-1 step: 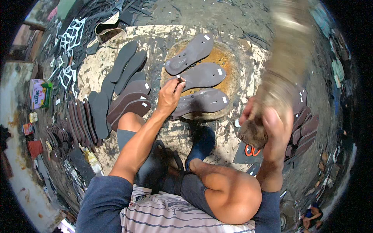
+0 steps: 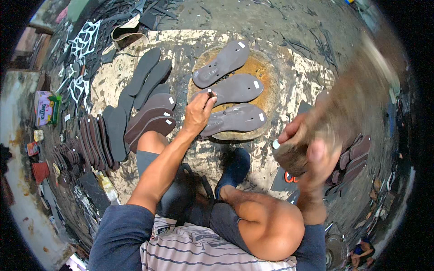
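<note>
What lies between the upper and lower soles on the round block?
In the head view: a middle sole, with the left hand holding a short rod at its left end.

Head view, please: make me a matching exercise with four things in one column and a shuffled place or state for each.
1. Left hand
2. Right hand
3. Orange scissor handles
4. Three fanned-out sandal soles

A. lying across the round block
B. gripping a blurred brown club
C. on a dark sheet
D. pinching a short rod

Pairs: 1-D, 2-B, 3-C, 4-A
</note>
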Demonstrator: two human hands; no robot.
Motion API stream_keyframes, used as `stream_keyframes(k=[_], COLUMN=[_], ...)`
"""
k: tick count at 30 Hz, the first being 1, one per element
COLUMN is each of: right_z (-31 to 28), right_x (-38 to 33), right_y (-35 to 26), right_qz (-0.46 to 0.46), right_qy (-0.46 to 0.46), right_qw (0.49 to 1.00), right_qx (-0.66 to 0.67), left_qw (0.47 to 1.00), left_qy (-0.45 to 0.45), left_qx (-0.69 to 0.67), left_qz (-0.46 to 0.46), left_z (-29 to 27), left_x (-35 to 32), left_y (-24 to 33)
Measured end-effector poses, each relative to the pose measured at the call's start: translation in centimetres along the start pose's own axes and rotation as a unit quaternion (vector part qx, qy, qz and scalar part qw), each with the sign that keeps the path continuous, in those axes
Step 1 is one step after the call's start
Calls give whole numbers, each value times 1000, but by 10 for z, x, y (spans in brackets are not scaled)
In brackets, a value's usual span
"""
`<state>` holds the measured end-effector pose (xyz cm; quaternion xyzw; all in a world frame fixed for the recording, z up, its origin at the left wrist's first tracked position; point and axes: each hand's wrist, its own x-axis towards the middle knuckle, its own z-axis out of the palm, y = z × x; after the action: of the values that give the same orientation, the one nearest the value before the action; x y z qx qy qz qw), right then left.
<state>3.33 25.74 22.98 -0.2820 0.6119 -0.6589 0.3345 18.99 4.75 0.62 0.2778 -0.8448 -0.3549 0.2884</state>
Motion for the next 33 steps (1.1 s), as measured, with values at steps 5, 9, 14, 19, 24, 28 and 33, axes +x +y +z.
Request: stream_keyframes(k=[5,9,14,19,24,28,33], right_z=[-19,-27,-30,-29,-29,-6,-30], right_x=[-15,-18,-25,-20,-6,-31,-65], right_y=[149,164,181,133,12,-27,158], right_qz=[264,314,324,338,237,30,49], right_qy=[-201,-158,-112,-105,-91,24,-152], right_qw=[864,936,939,934,966,999,918], right_qx=[-379,-20,-17,54,53,5,-364], left_qw=[993,997,920,956,980,996,994], left_qy=[-21,-5,93,-37,-61,-20,-78], left_qx=[33,-47,-296,-177,-84,-26,33], left_qz=[114,-55,-239,-229,-167,-81,70], left_z=[25,24,17,12,5,-11,16], left_x=[4,2,6,-23,-21,-34,-31], left_y=[-4,-6,11,24,26,16,13])
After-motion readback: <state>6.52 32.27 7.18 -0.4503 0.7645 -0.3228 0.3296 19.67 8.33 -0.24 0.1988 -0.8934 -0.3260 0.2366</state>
